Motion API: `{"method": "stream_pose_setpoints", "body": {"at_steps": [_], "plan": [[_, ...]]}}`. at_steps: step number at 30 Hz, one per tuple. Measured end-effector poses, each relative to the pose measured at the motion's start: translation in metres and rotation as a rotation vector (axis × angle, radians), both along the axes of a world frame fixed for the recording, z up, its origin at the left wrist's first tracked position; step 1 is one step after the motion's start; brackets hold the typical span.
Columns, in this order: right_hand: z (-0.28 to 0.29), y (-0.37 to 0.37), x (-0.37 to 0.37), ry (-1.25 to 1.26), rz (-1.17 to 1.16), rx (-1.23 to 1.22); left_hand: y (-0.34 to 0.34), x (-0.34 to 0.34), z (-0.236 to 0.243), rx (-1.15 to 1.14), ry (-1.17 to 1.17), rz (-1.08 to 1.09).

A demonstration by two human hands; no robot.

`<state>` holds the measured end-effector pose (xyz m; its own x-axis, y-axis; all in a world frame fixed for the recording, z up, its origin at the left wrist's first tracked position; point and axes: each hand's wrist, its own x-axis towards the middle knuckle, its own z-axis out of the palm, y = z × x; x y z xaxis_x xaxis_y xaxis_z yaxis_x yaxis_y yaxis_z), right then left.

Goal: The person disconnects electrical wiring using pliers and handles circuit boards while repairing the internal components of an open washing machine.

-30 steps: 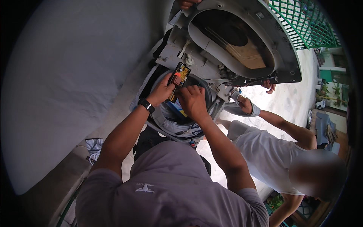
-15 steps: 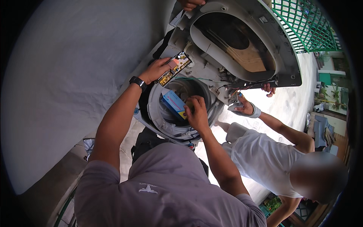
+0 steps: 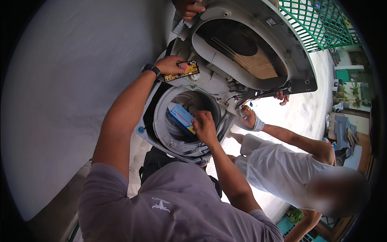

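Observation:
My left hand [image 3: 169, 65], a dark watch on its wrist, grips a circuit board [image 3: 180, 74] crowded with small yellow and dark parts. The board is held over the far left rim of a top-loading washing machine [image 3: 160, 121]. Over the round tub, my right hand [image 3: 205, 127] has its fingers curled round the near right end of a blue box [image 3: 180, 115] with a yellow corner. A thin green wire [image 3: 192, 86] runs from near the board toward the right. Beyond the tub, the machine's grey top cover [image 3: 301, 56] is tilted up, with an oval window in it.
A co-worker in a white sleeveless shirt [image 3: 278, 163] leans in from the right, one hand [image 3: 249, 117] by the wires. Other people's hands hold the cover at its top left [image 3: 188, 8] and lower right [image 3: 281, 97]. A pale wall or sheet [image 3: 80, 88] fills the left.
My left hand has turned the circuit board from steeply slanted to nearly level. The co-worker's hand has shifted slightly by the wires. My right hand keeps its grip on the box.

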<state>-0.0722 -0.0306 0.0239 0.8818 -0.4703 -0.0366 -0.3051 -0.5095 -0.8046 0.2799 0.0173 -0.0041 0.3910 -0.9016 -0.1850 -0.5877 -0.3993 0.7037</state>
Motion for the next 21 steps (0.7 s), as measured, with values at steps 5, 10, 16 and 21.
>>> {"method": "stream_pose_setpoints", "body": {"at_steps": [5,10,16,21], "plan": [[-0.018,-0.009,-0.022,0.046,-0.051,-0.009,-0.024,0.005,0.01,0.08,0.032,-0.046],[-0.026,-0.012,-0.026,0.052,-0.051,0.024,-0.03,0.006,-0.001,-0.022,-0.158,-0.079],[-0.047,-0.015,-0.037,0.135,-0.074,0.131,-0.024,0.011,-0.014,-0.112,-0.135,0.012],[-0.071,-0.021,-0.04,0.247,-0.16,0.294,-0.028,0.006,-0.004,-0.025,-0.068,0.01]]}}
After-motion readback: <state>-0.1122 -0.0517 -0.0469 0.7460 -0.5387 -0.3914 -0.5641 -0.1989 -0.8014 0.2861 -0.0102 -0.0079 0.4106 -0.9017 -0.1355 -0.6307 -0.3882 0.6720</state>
